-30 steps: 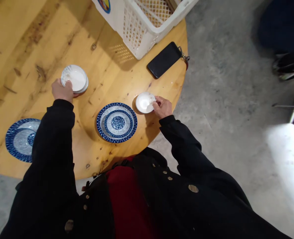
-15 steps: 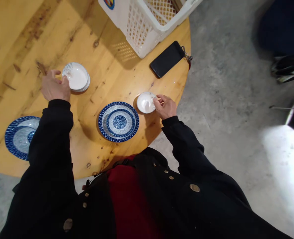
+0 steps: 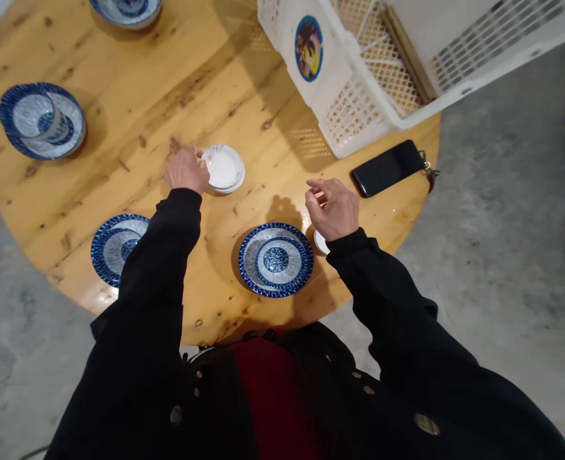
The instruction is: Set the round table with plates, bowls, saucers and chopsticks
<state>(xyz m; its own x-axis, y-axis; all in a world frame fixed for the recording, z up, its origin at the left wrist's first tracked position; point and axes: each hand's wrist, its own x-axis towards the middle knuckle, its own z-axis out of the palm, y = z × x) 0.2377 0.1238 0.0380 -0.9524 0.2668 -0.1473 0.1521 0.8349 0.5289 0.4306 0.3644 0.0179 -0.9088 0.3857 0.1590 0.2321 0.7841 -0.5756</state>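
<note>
My left hand (image 3: pixel 186 170) is at the left edge of a short stack of small white dishes (image 3: pixel 225 167), its thumb and fingertips closed on the rim. My right hand (image 3: pixel 333 207) hovers over the table with its fingers loosely bent and apart, nothing between them. Under my right wrist, a single small white dish (image 3: pixel 320 243) shows only in part. Just left of it lies a blue-and-white plate (image 3: pixel 244 260) with a smaller patterned piece (image 3: pixel 276 259) in it. A similar blue-and-white plate (image 3: pixel 101 255) is partly covered by my left sleeve.
A white plastic basket (image 3: pixel 354 121) stands on the round wooden table (image 3: pixel 162 83) at the upper right. A black phone (image 3: pixel 388 167) with a strap lies near the right edge. Blue-and-white bowls (image 3: pixel 69 105) sit at the left, another bowl (image 3: pixel 136 22) at the top.
My right hand has let go of the small white dish beside the plate and moved up and left of it. My left hand stays at the stack. The view has swung left.
</note>
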